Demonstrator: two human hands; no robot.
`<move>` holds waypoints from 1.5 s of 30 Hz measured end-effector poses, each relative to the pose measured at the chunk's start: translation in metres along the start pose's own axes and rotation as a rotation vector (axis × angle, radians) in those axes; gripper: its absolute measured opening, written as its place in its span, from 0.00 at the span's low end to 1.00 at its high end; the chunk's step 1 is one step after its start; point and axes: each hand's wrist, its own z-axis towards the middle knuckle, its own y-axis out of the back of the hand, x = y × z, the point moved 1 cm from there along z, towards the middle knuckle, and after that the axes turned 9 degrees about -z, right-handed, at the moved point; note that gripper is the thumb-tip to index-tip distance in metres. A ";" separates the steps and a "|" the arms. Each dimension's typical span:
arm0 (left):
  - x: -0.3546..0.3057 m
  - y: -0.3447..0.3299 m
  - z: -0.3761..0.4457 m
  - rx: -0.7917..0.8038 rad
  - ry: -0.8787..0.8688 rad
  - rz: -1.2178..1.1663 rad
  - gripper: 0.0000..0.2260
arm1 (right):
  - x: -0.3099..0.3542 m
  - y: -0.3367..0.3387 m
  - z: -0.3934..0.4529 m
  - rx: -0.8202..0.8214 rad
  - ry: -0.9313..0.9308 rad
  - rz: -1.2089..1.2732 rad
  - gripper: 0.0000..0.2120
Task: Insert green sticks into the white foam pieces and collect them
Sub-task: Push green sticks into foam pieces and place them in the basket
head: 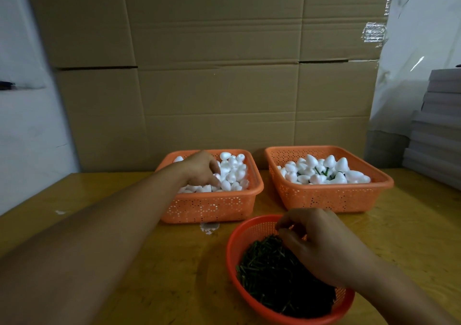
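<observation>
Plain white foam pieces [234, 171] fill the left orange basket [212, 206]. My left hand [199, 169] reaches into it, its fingers curled down among the pieces; whether they hold one is hidden. The right orange basket [329, 197] holds foam pieces with green sticks in them [321, 171]. Near me a round red basket [234, 255] holds a heap of loose green sticks [269, 270]. My right hand [316, 245] hovers over that heap, fingertips pinched together at the far edge; I cannot make out a stick between them.
All three baskets stand on a yellow wooden table [149, 262]. A wall of cardboard boxes [214, 75] rises right behind the baskets. Stacked grey boards [436, 130] sit at the right edge. A small white scrap [209, 227] lies in front of the left basket.
</observation>
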 end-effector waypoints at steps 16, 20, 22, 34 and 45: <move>-0.041 -0.030 -0.128 -0.341 -0.526 -0.514 0.15 | 0.003 -0.002 -0.001 0.092 -0.022 -0.098 0.10; -0.045 -0.043 -0.154 -0.317 -0.589 -0.586 0.17 | 0.005 0.000 -0.001 0.101 -0.021 -0.113 0.10; -0.046 -0.049 -0.164 -0.254 -0.569 -0.633 0.19 | 0.005 0.000 -0.002 0.105 -0.008 -0.138 0.11; -0.050 -0.072 -0.179 0.067 -0.492 -0.655 0.19 | 0.013 -0.006 -0.009 0.251 0.145 -0.308 0.15; -0.050 -0.074 -0.175 -0.002 -0.353 -1.020 0.11 | 0.020 -0.019 -0.010 0.298 0.168 -0.365 0.12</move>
